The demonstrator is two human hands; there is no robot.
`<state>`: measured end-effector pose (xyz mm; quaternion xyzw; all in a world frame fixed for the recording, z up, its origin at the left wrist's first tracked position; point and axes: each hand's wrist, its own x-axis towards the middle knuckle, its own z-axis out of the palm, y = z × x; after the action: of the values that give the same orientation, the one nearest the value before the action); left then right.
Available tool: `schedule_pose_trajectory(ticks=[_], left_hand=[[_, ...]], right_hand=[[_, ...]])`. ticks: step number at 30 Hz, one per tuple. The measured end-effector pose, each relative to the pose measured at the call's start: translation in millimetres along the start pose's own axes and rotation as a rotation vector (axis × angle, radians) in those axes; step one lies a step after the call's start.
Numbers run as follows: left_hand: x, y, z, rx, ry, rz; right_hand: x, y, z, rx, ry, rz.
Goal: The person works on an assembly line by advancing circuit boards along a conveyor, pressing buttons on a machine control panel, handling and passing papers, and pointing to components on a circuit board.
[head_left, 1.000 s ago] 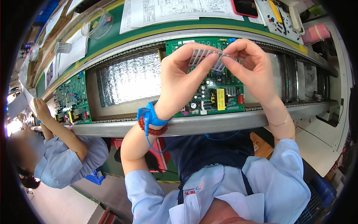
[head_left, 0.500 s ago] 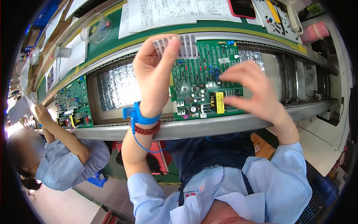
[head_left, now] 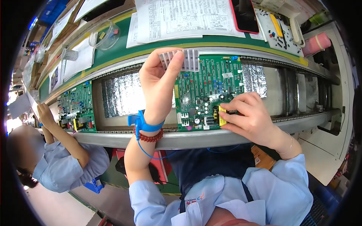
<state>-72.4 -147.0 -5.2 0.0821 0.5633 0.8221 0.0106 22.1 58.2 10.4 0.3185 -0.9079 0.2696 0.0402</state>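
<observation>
Plainly, the largest thing is the green worktop (head_left: 226, 40), with papers (head_left: 184, 19) laid flat beyond the conveyor, probably so the diagrams can be read while both hands are busy. Next comes the conveyor (head_left: 113, 140), running across in front of the person. Its rails carry the board (head_left: 209, 92) along two edges, seemingly to keep it level with its parts facing up. The right hand (head_left: 250, 116) is low over the board's near right corner, thumb and fingertips pinching the ends of the yellow block (head_left: 222, 116), a grip that likely suits a part standing proud of its neighbours. The left hand (head_left: 156, 75) pinches the ribbed tray (head_left: 190, 60), thumb on the near face, fingers mostly hidden behind; it is raised over the board's far left corner, perhaps to leave the near parts uncovered. Smallest is the yellow block, upright on the board.
</observation>
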Motion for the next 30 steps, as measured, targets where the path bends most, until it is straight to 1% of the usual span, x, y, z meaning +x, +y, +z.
schedule_pose_trajectory(ticks=[12, 14, 15, 18, 20, 21, 22, 24, 25, 29, 30], left_hand=[[6.6, -3.2, -5.0, -0.072, 0.031, 0.006], [7.1, -4.8, -7.7, -0.109, 0.010, -0.005], [7.3, -7.3, -14.3, -0.070, -0.041, 0.003], [7.5, -6.3, -15.5, -0.117, -0.029, -0.019], [7.2, -3.1, -13.3, -0.095, 0.003, -0.033], [7.7, -2.7, -14.4, -0.123, -0.002, -0.032], [8.1, -2.7, -15.5, -0.149, -0.008, -0.032], [9.7, -4.8, -17.0, -0.135, 0.037, -0.055], [9.7, -6.8, -18.2, -0.119, 0.056, -0.046], [12.1, -12.0, -22.2, -0.083, 0.067, -0.017], [12.8, -12.9, -22.7, -0.082, 0.068, -0.022]], right_hand=[[-2.7, 0.4, 1.6, -0.038, 0.017, -0.008], [-1.6, 3.2, -1.2, -0.016, -0.029, -0.036], [-0.4, 5.5, -3.0, -0.020, -0.026, -0.037], [1.2, 14.1, -9.3, 0.049, -0.065, -0.056], [2.3, 25.4, -14.2, 0.163, -0.038, -0.031], [3.6, 32.3, -16.2, 0.166, 0.036, -0.026], [1.0, 40.8, -17.4, 0.169, 0.035, -0.027], [-4.7, 58.8, -14.5, 0.275, 0.119, 0.103], [-2.7, 63.8, -9.1, 0.274, 0.224, 0.107], [-8.9, 76.6, -5.8, 0.268, 0.201, 0.159], [-8.8, 77.6, -4.7, 0.277, 0.203, 0.201]])
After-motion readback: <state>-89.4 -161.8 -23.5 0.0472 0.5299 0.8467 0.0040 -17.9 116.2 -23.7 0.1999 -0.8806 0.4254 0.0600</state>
